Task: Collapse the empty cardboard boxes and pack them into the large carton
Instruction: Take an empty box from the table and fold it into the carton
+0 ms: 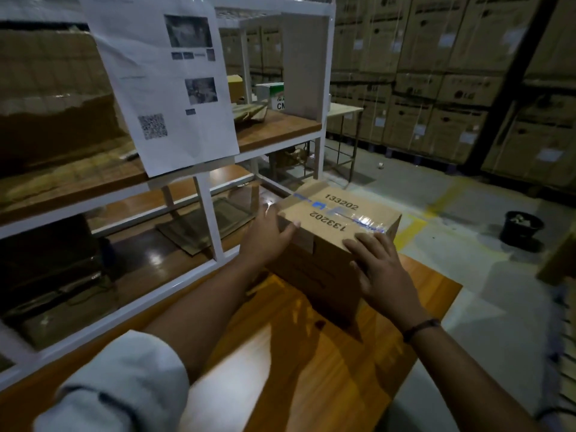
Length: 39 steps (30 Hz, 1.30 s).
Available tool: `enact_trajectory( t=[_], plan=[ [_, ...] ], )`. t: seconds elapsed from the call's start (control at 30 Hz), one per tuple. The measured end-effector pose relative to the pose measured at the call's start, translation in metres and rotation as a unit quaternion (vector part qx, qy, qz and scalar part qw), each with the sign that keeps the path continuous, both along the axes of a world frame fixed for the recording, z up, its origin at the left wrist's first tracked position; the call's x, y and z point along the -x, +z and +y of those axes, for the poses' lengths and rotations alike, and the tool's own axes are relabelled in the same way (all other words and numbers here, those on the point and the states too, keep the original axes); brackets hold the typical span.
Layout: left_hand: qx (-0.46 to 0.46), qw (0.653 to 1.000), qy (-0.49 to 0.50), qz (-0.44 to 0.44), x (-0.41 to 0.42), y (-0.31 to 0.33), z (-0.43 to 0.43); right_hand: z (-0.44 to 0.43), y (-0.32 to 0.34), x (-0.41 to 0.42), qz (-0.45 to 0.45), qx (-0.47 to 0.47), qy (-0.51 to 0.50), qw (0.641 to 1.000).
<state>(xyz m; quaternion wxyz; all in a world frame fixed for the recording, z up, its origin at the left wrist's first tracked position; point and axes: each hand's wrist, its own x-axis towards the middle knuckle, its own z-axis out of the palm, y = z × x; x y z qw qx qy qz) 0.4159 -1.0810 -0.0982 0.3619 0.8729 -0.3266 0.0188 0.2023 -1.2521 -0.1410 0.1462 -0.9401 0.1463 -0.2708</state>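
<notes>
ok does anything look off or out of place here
The box under the left hand and right hand is still taped shut, and its tape is wrinkled near the right end. The printed sheet hangs tilted over the shelf front, covering part of it. Nothing looks spilled.

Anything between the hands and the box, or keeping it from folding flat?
Nothing is between them: the left hand touches the left side of the box, and the right hand rests on its top front edge. Tape along the top seam holds the flaps closed, so it likely has to come off first.
</notes>
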Motion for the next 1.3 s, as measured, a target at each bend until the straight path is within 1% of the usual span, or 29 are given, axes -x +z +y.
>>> enact_trajectory(
  t=[0.1,0.17,0.27,0.33,0.4,0.6,0.7,0.8,0.9,1.07,1.2,1.3],
  plan=[
    [0.013,0.999,0.030,0.021,-0.007,0.005,-0.013,-0.008,-0.001,0.008,-0.014,-0.025,0.068,0.997],
    [0.001,0.999,0.039,0.004,-0.004,0.006,-0.016,-0.014,-0.003,0.012,-0.023,-0.038,0.104,0.994],
    [-0.030,0.998,0.048,-0.018,0.005,-0.003,-0.008,-0.018,-0.005,0.015,-0.053,-0.096,0.130,0.985],
    [0.000,0.998,0.067,-0.013,0.012,-0.011,0.006,-0.017,-0.007,0.014,-0.068,-0.128,0.144,0.979],
    [0.026,0.995,0.089,-0.034,0.018,-0.020,0.020,-0.014,-0.008,0.010,-0.081,-0.145,0.153,0.974],
    [0.032,0.982,0.181,-0.036,0.058,-0.030,0.066,-0.004,-0.002,-0.013,-0.111,-0.186,0.196,0.956],
    [0.051,0.970,0.236,-0.036,0.088,-0.034,0.098,0.009,-0.003,-0.030,-0.125,-0.191,0.249,0.941],
    [0.060,0.946,0.318,-0.030,0.124,-0.039,0.129,0.032,-0.003,-0.043,-0.127,-0.226,0.307,0.916],
    [0.040,0.921,0.386,-0.041,0.165,-0.039,0.159,0.060,-0.004,-0.050,-0.112,-0.247,0.359,0.893],
    [0.049,0.896,0.440,-0.043,0.218,-0.041,0.203,0.109,-0.009,-0.048,-0.096,-0.259,0.426,0.862],
    [0.039,0.879,0.474,-0.040,0.240,-0.046,0.229,0.138,-0.015,-0.038,-0.081,-0.270,0.441,0.852],
    [0.043,0.877,0.478,-0.037,0.250,-0.048,0.244,0.151,-0.015,-0.031,-0.079,-0.272,0.448,0.848]
  ],
)
